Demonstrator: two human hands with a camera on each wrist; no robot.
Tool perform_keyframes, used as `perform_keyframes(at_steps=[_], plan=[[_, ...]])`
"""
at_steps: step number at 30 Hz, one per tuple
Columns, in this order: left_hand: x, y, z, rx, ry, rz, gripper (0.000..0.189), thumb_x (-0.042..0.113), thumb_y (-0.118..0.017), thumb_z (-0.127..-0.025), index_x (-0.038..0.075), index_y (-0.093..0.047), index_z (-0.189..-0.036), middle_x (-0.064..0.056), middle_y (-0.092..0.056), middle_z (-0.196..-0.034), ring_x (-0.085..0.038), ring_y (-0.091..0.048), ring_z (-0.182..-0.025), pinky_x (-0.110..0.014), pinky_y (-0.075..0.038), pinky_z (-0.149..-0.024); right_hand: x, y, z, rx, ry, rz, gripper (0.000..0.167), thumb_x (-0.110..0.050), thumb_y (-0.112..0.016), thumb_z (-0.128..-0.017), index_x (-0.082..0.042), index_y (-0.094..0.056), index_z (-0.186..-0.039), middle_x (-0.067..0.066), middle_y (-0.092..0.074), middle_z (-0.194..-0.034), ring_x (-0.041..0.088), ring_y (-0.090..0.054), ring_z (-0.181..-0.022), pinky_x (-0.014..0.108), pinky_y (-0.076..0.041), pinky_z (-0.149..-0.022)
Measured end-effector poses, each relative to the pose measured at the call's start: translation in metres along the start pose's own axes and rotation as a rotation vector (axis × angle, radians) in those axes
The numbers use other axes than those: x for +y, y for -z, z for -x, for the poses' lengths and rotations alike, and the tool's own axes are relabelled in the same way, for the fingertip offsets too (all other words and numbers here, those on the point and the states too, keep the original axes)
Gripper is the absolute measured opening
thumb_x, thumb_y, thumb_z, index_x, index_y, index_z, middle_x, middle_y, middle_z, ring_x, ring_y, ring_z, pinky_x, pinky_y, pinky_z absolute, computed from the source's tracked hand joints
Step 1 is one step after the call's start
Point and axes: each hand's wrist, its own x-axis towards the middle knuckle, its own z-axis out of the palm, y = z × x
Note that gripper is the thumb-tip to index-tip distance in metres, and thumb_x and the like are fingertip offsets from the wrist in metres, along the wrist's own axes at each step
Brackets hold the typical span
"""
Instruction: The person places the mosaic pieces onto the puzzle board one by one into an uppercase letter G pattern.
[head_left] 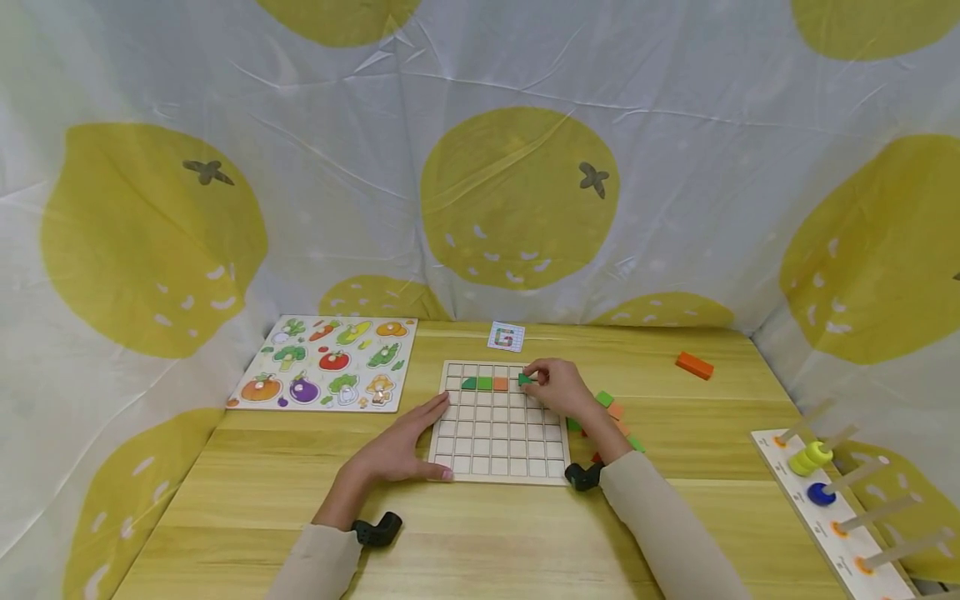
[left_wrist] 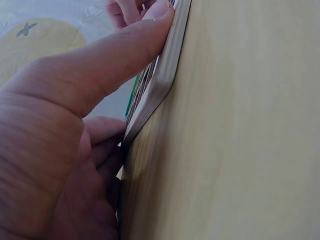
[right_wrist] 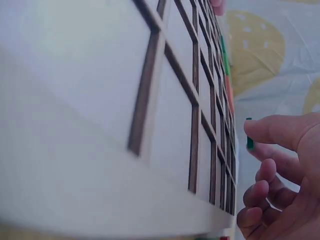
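Held piece: one flat dark green tile [head_left: 524,379] hung over the 1 o'clock part of the pale wooden grid board [head_left: 498,480].
Right hand [head_left: 558,389]: pinched it between thumb and finger.
Left hand [head_left: 399,446]: touched the board's edge at 8 to 10 o'clock, unclenched.
Near edge: yellowish wooden tabletop [head_left: 480,542] stretched towards 6 o'clock.
Board compartments: held three green and orange tiles [head_left: 485,383] in one row, about 11 o'clock.
Loose coloured tiles [head_left: 604,399]: lay at 3 o'clock, partly hidden, uncountable.
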Motion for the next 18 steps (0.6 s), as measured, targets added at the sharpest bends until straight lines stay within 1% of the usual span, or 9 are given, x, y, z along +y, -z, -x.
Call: perform_keyframes(at_steps=[3, 9, 14, 18], plan=[[0.0003, 0.0005, 0.0002, 0.000, 0.004, -0.001, 0.120, 0.059, -0.087, -0.074, 0.014, -0.024, -0.165, 0.000, -0.015, -0.174, -0.034, -0.018, -0.160, -0.058, -0.024, -0.126, -0.0021, -0.0031, -0.0030, -0.002, 0.003, 0.010, 0.021, -0.019, -0.075, -0.095, -0.008, -0.075, -0.113, 0.003, -0.054, -0.075, 0.016, -0.041, -0.061, 0.030, -0.038, -0.060], [0.0004, 0.0008, 0.0004, -0.001, 0.004, -0.001, 0.120, 0.061, -0.086, -0.074, 0.014, -0.024, -0.165, 0.001, -0.015, -0.174, -0.034, -0.018, -0.160, -0.059, -0.024, -0.126, -0.0041, -0.0086, -0.0078, -0.030, -0.030, 0.040, 0.022, -0.023, -0.075, -0.095, -0.011, -0.075, -0.113, 0.002, -0.051, -0.071, 0.015, -0.038, -0.059, 0.030, -0.034, -0.059], [-0.0006, 0.0002, 0.0006, -0.001, 0.002, 0.000, 0.120, 0.060, -0.086, -0.074, 0.014, -0.024, -0.165, 0.001, -0.015, -0.174, -0.033, -0.018, -0.160, -0.058, -0.024, -0.126, -0.0080, -0.0092, -0.0081, -0.042, -0.025, 0.068, 0.022, -0.022, -0.075, -0.095, -0.009, -0.075, -0.113, 0.002, -0.051, -0.070, 0.014, -0.038, -0.058, 0.030, -0.036, -0.061], [-0.0010, 0.0004, 0.0010, -0.001, -0.002, 0.003, 0.119, 0.059, -0.087, -0.075, 0.014, -0.024, -0.165, 0.001, -0.015, -0.174, -0.033, -0.018, -0.160, -0.058, -0.024, -0.126, -0.0099, -0.0095, -0.0078, -0.053, -0.029, 0.070, 0.020, -0.021, -0.076, -0.095, -0.010, -0.074, -0.112, 0.001, -0.051, -0.070, 0.014, -0.039, -0.058, 0.031, -0.038, -0.064]])
